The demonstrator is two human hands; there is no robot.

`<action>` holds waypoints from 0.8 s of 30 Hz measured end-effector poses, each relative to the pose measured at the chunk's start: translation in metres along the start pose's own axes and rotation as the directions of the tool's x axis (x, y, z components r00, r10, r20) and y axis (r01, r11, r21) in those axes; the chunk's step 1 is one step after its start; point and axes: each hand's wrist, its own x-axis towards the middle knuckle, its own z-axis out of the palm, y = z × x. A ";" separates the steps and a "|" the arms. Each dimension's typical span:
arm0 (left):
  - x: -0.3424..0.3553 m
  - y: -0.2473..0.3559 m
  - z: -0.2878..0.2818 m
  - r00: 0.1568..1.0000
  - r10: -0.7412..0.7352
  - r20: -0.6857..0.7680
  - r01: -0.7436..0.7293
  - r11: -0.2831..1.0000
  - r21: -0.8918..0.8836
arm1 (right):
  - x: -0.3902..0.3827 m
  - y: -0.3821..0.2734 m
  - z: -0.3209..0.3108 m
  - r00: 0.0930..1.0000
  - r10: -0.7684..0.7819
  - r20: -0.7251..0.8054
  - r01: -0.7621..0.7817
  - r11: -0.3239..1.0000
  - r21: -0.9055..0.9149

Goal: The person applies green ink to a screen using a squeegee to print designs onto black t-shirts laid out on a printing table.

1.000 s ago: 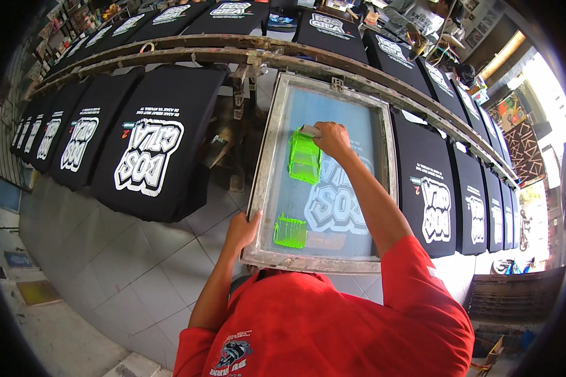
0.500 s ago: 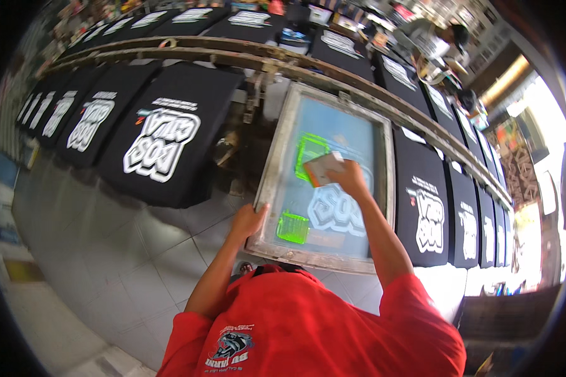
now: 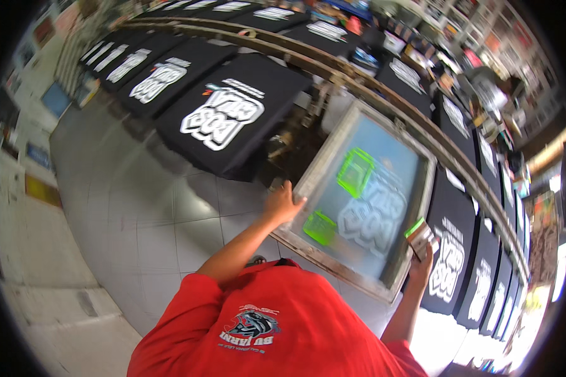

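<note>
A wooden screen (image 3: pixel 333 261) lies between rows of black shirts, its far edge at a wooden rail (image 3: pixel 295 58), its near edge facing a person in red. Near the left edge of its mesh (image 3: pixel 387 139) are two green patches, an upper (image 3: pixel 356 173) and a lower (image 3: pixel 321 227), the latter close to the near left corner; pale lettering shows beside them. The left hand (image 3: pixel 283 206) meets the screen's left edge toward that corner, thumb at the wood; how far its grip closes underneath cannot be told. The right hand (image 3: pixel 422 267) has its grip closed around a squeegee (image 3: pixel 421 237), tilted, green along one end, by the screen's right edge; whether it touches the wood is unclear.

Good work here would likely mean a steady frame, an evenly angled squeegee and its green end held clear of the right shirt (image 3: pixel 449 245). That side looks tight, the shirt lying just beside the edge, and the rail limits reach beyond the far edge. The left shirt (image 3: pixel 233 116) stands apart, with tiled floor (image 3: pixel 170 213) giving elbow room off the near left corner.
</note>
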 end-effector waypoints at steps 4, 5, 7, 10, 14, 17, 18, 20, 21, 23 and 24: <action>0.009 0.053 -0.020 0.812 0.506 -0.293 -0.429 0.856 0.288 | -0.006 0.016 -0.019 0.986 -0.163 0.026 0.165 0.970 -0.177; 0.015 0.074 -0.023 0.745 0.597 -0.297 -0.524 0.800 0.292 | -0.012 0.016 -0.018 0.987 -0.159 0.014 0.160 0.978 -0.134; 0.032 0.109 -0.005 0.754 0.641 -0.144 -0.601 0.762 0.241 | -0.019 0.012 -0.003 0.996 -0.056 -0.067 0.066 0.986 0.151; 0.055 0.131 0.028 0.815 0.576 0.061 -0.576 0.793 0.201 | -0.025 0.012 0.010 0.990 -0.032 -0.135 0.044 0.995 0.093; 0.064 0.133 0.021 0.815 0.519 -0.260 -0.537 0.844 0.001 | -0.030 0.010 0.004 0.989 -0.023 -0.148 0.035 0.996 0.078; 0.050 0.067 -0.011 0.894 0.346 -0.286 -0.334 0.938 0.092 | -0.044 -0.009 0.010 0.976 -0.108 -0.188 0.111 0.994 0.007; 0.041 0.028 -0.012 0.942 0.221 -0.253 -0.189 0.971 0.146 | -0.046 -0.013 0.012 0.976 -0.166 -0.141 0.157 0.985 -0.073; 0.022 -0.005 -0.018 0.997 -0.056 0.056 0.055 0.998 0.027 | -0.035 -0.007 -0.007 0.974 -0.209 -0.091 0.202 0.976 -0.080; 0.014 -0.017 -0.013 0.986 -0.101 0.133 0.112 0.991 -0.075 | -0.035 -0.004 -0.010 0.984 -0.148 -0.101 0.143 0.988 -0.063; 0.003 -0.035 0.001 0.943 -0.170 0.287 0.252 0.927 -0.278 | -0.033 -0.003 -0.009 0.994 -0.029 -0.105 0.025 0.999 -0.043; 0.001 -0.030 0.009 0.968 -0.134 0.213 0.188 0.948 -0.257 | -0.029 0.007 -0.016 0.995 -0.094 -0.037 0.091 0.994 -0.066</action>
